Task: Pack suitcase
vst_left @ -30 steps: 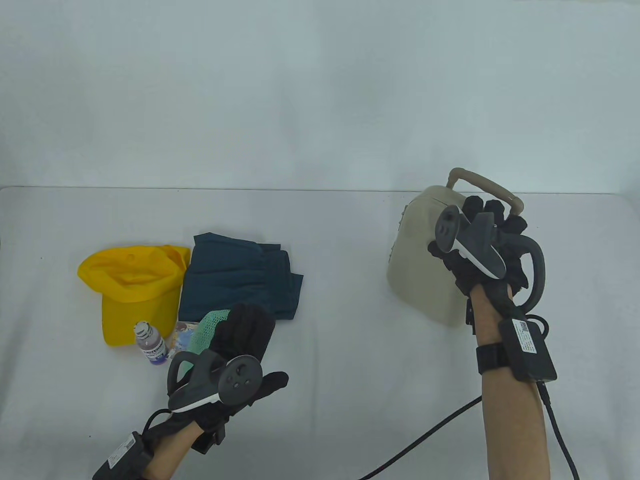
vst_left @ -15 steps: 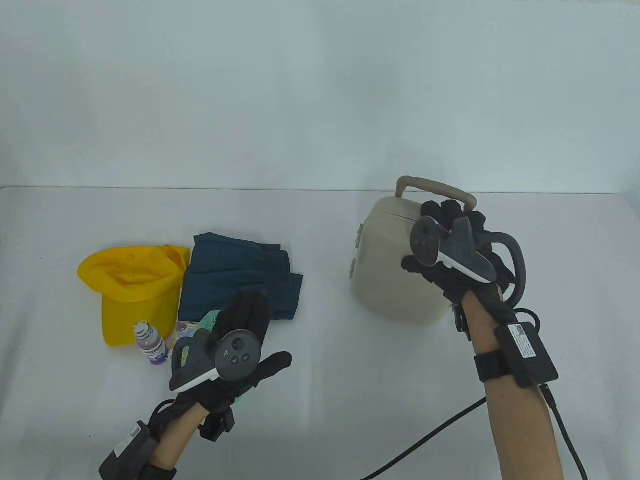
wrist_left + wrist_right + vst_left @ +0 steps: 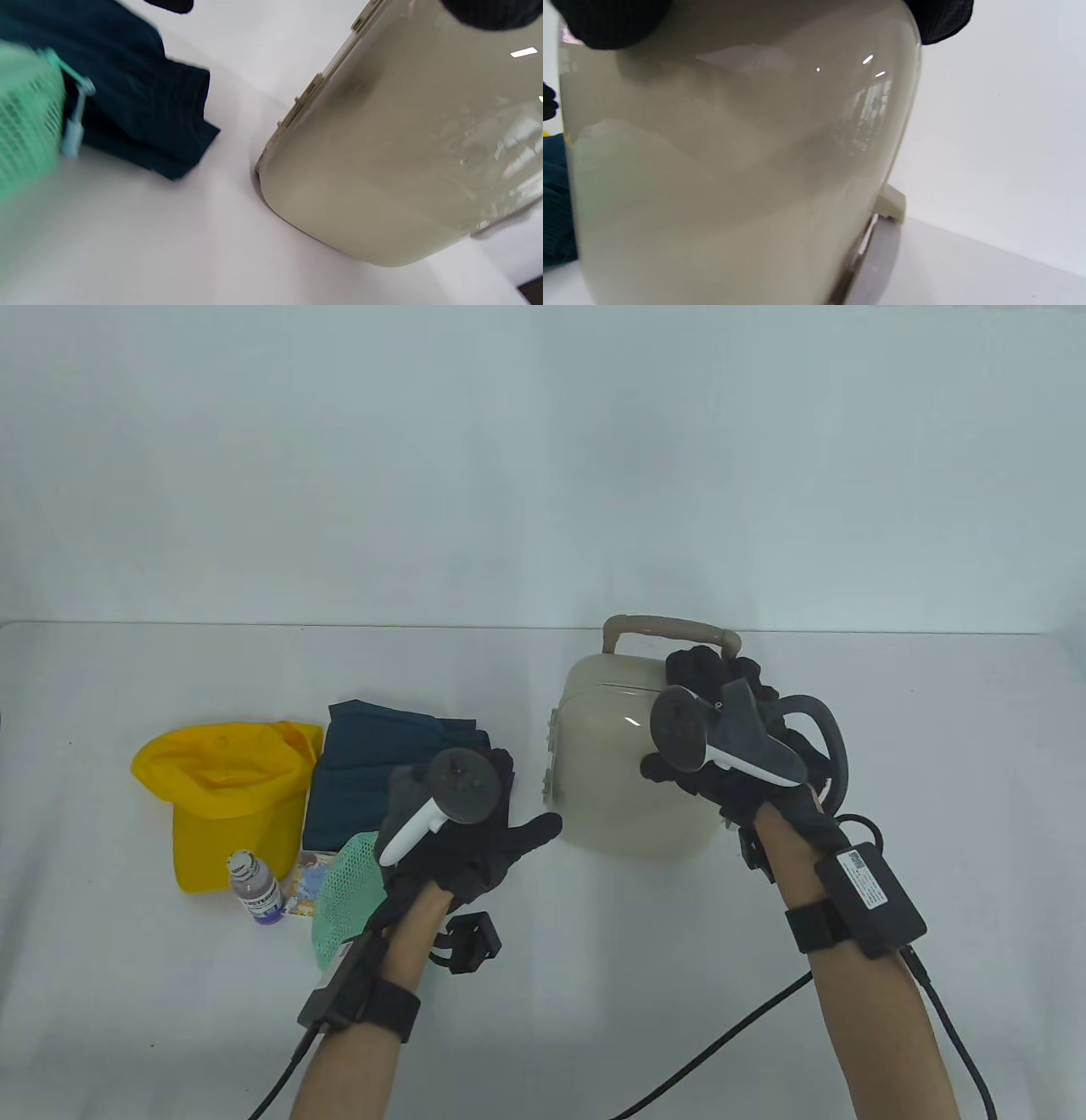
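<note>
Suitcase (image 3: 624, 768) now stands nearer the middle of the worktop (image 3: 594, 984), carried leftward over the last second by the right hand (image 3: 725, 729), whose fingers curl over its top just beneath the handle (image 3: 666, 630); it rests upright and closed, latches facing the left hand (image 3: 475, 823); that hand has risen from beside the green mesh pouch (image 3: 344, 891) and hangs open, thumb stretched almost to the case's near side, holding nothing; behind and to its left lie the dark folded garment (image 3: 382, 780), yellow cap (image 3: 225, 789) and small bottle (image 3: 254, 891), all unpacked; the case now sits within reach of the items, so opening it looks the likely next step.
</note>
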A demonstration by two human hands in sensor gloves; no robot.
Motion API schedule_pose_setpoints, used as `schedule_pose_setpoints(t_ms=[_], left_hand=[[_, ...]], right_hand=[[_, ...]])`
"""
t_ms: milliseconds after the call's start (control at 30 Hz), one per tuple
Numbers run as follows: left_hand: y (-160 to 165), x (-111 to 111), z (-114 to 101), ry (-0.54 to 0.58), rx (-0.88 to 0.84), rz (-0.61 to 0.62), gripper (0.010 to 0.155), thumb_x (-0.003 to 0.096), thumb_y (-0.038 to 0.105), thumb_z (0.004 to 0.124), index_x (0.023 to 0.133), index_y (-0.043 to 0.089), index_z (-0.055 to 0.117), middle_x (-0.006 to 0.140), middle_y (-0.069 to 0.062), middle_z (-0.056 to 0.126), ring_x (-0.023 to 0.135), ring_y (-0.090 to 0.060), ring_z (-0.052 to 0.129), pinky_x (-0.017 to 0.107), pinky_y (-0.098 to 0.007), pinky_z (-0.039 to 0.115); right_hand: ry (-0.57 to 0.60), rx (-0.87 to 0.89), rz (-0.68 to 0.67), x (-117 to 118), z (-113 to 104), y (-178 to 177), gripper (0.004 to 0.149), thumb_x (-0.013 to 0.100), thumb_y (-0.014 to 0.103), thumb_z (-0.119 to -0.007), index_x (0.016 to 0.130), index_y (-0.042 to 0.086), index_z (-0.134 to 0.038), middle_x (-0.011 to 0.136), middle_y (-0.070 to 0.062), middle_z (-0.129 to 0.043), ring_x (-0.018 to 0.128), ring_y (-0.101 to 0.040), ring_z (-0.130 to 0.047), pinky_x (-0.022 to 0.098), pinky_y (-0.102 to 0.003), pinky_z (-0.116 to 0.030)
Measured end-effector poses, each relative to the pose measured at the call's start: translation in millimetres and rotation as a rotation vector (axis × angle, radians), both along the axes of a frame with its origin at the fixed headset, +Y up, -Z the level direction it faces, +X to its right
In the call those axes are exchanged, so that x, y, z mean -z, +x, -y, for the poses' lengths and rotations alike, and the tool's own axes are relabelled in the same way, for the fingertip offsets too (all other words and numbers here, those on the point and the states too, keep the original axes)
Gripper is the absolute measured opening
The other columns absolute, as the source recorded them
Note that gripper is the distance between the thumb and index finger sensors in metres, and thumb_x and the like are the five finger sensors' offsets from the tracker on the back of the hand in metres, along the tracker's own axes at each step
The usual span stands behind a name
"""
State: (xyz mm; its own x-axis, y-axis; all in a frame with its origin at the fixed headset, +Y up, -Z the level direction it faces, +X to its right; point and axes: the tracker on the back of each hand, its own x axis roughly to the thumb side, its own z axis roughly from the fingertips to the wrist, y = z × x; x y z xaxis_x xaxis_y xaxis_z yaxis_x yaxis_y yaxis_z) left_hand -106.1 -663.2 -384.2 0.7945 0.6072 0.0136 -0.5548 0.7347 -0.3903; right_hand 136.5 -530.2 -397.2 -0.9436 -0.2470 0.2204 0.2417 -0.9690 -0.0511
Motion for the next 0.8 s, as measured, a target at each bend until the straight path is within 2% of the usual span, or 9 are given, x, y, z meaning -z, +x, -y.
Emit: schedule_pose_setpoints(t_ms=[167,267,333,467,533,600,733,800], left_hand=[[15.3,18.5,23.4,-0.060,-0.034,-0.048,0.108,0.0428,0.068,0.067,0.110,0.013,0.004,0.118,-0.021,0.008,0.111,-0.047,0.020,0.081,-0.056,0.039],[27.3,27.2,36.9,-0.073,-0.040,-0.051,0.110,0.0420,0.067,0.070,0.108,0.014,0.000,0.118,-0.020,0.008,0.112,-0.046,0.021,0.081,-0.055,0.040],[34.2,32.6,47.5,-0.082,-0.073,-0.045,0.112,0.0413,0.067,0.071,0.107,0.016,-0.005,0.118,-0.019,0.008,0.112,-0.046,0.021,0.082,-0.055,0.040],[42.5,45.6,67.7,-0.134,-0.204,-0.025,0.119,0.0364,0.067,0.075,0.105,0.017,-0.009,0.118,-0.021,0.007,0.112,-0.048,0.023,0.081,-0.058,0.042],[46.7,50.4,78.5,-0.154,-0.247,-0.001,0.121,0.0351,0.067,0.077,0.102,0.019,-0.012,0.119,-0.018,0.011,0.113,-0.046,0.030,0.082,-0.057,0.044],[48.7,51.2,82.2,-0.122,-0.261,-0.050,0.122,0.0321,0.065,0.080,0.102,0.022,-0.009,0.118,-0.016,0.013,0.114,-0.043,0.035,0.082,-0.055,0.046],[48.8,51.8,75.8,-0.033,-0.208,-0.102,0.120,0.0296,0.063,0.082,0.106,0.016,0.003,0.117,-0.017,0.022,0.112,-0.043,0.048,0.082,-0.050,0.052],[48.7,51.0,73.3,-0.005,-0.187,-0.111,0.119,0.0283,0.063,0.082,0.107,0.015,0.006,0.117,-0.016,0.025,0.111,-0.042,0.052,0.081,-0.051,0.053]], right_hand=[[0.032,-0.127,0.037,1.3,0.2,-0.9,0.105,0.034,0.075,-0.065,0.112,0.021,-0.019,0.123,-0.006,-0.033,0.108,-0.048,-0.061,0.073,-0.064,-0.063],[-0.006,-0.206,0.081,3.8,-1.7,-2.2,0.104,0.034,0.078,-0.059,0.111,0.025,-0.014,0.122,-0.010,-0.034,0.099,-0.049,-0.075,0.068,-0.065,-0.067],[-0.026,-0.229,0.087,5.6,-0.5,-3.9,0.105,0.035,0.079,-0.058,0.110,0.024,-0.010,0.121,-0.013,-0.032,0.089,-0.046,-0.085,0.063,-0.062,-0.074],[-0.060,-0.170,0.071,9.7,3.5,2.4,0.108,0.035,0.078,-0.059,0.108,0.023,-0.002,0.121,-0.015,-0.024,0.086,-0.048,-0.087,0.060,-0.056,-0.078],[-0.056,-0.137,0.067,10.7,5.7,5.0,0.108,0.036,0.078,-0.061,0.108,0.024,-0.001,0.121,-0.015,-0.021,0.085,-0.049,-0.086,0.060,-0.056,-0.078],[-0.035,-0.146,0.063,11.9,6.9,4.9,0.109,0.035,0.078,-0.062,0.108,0.023,-0.001,0.120,-0.015,-0.024,0.083,-0.048,-0.088,0.060,-0.055,-0.079],[0.024,-0.120,0.067,12.6,8.5,6.6,0.110,0.033,0.078,-0.062,0.109,0.024,-0.005,0.120,-0.013,-0.028,0.079,-0.046,-0.091,0.058,-0.052,-0.080],[0.042,-0.106,0.067,11.2,8.8,8.8,0.108,0.032,0.079,-0.062,0.109,0.024,-0.009,0.121,-0.012,-0.030,0.078,-0.045,-0.091,0.058,-0.052,-0.080]])
